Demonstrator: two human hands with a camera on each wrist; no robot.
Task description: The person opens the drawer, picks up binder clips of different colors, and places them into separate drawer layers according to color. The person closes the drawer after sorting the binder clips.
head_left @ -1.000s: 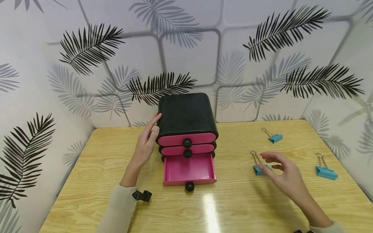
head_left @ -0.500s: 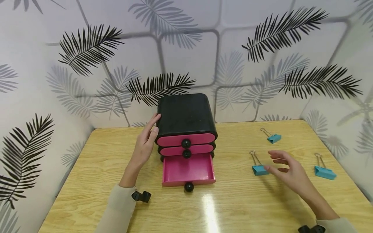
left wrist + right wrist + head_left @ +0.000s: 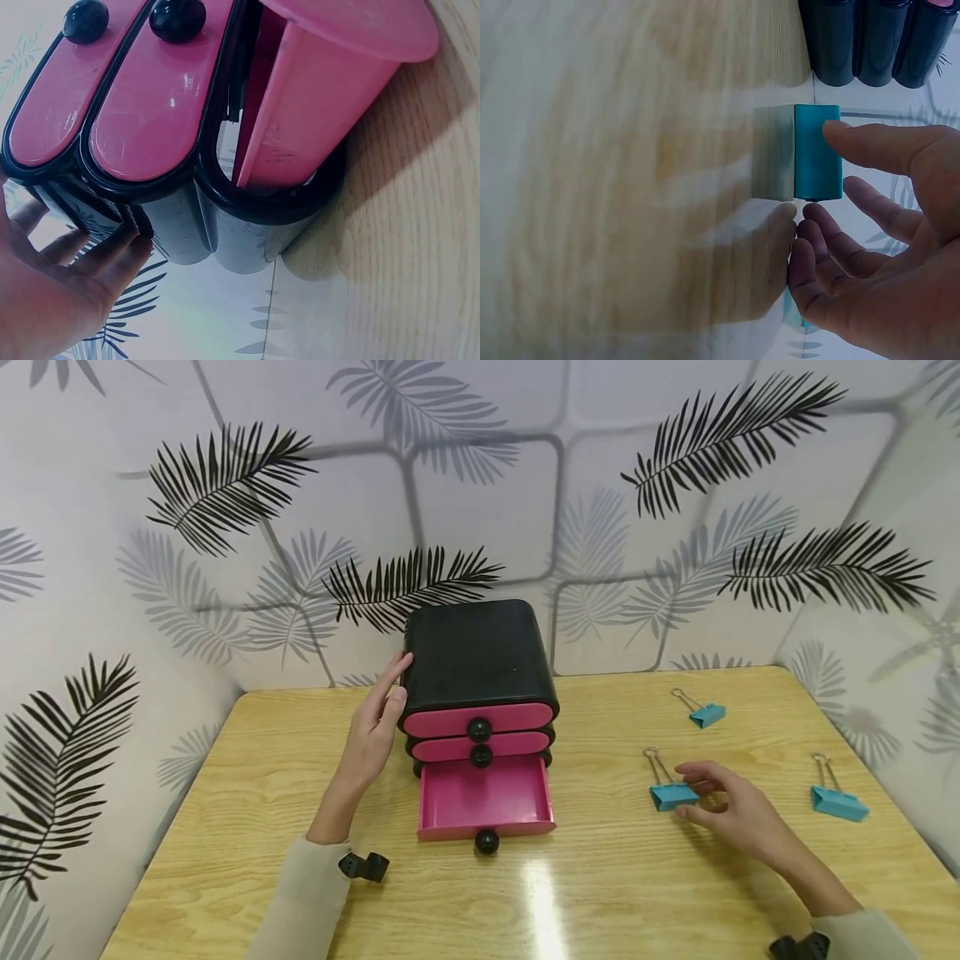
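Holds thumb and fingers of the right hand (image 3: 733, 812) bent and parted about the end of a teal clip (image 3: 669, 798), unpinched, at their nine o'clock on the desk (image 3: 615, 885); cannot tell whether touching. Rests the left hand (image 3: 371, 733), fingers extended, against a black drawer unit (image 3: 478, 652) at two o'clock, with a pulled-out pink drawer (image 3: 483, 795) at its six.

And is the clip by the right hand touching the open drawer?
Apart: the head view shows wooden tabletop between that clip and the open drawer.
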